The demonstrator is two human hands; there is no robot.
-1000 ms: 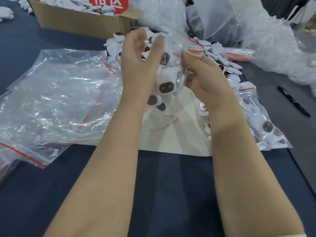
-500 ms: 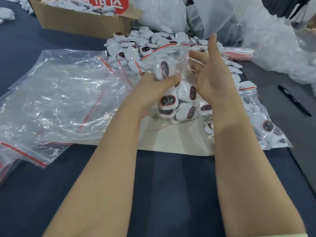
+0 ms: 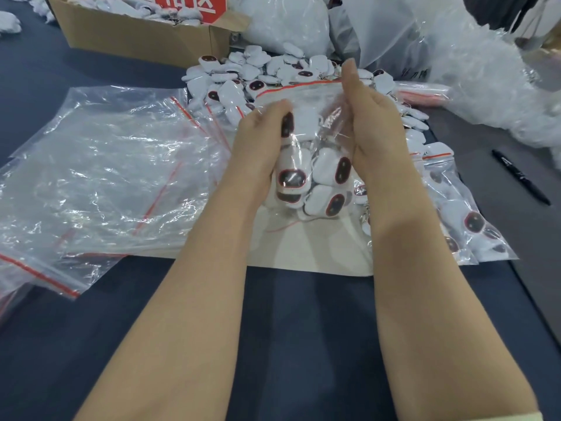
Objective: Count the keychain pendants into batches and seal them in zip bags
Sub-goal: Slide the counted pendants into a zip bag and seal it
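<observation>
A clear zip bag [image 3: 306,98] with a red seal strip stands upright between my hands, holding several white keychain pendants [image 3: 329,174] with dark oval faces. My left hand [image 3: 258,141] grips the bag's left side with curled fingers. My right hand [image 3: 373,126] holds the bag's right side, fingers up along the plastic near the red strip. Behind the bag lies a heap of loose pendants [image 3: 252,74]. A filled zip bag [image 3: 467,214] lies flat at the right.
A stack of empty zip bags [image 3: 100,165] spreads across the left of the dark table [image 3: 303,329]. A cardboard box [image 3: 136,31] sits far left, large plastic sacks [image 3: 473,71] far right. A black marker [image 3: 519,180] lies at the right. White paper [image 3: 303,250] lies under the bag.
Both hands lowered the bag of pendants from mid-air toward the table. My left hand shifted from the bag's top to its left side; my right hand moved up along the right side.
</observation>
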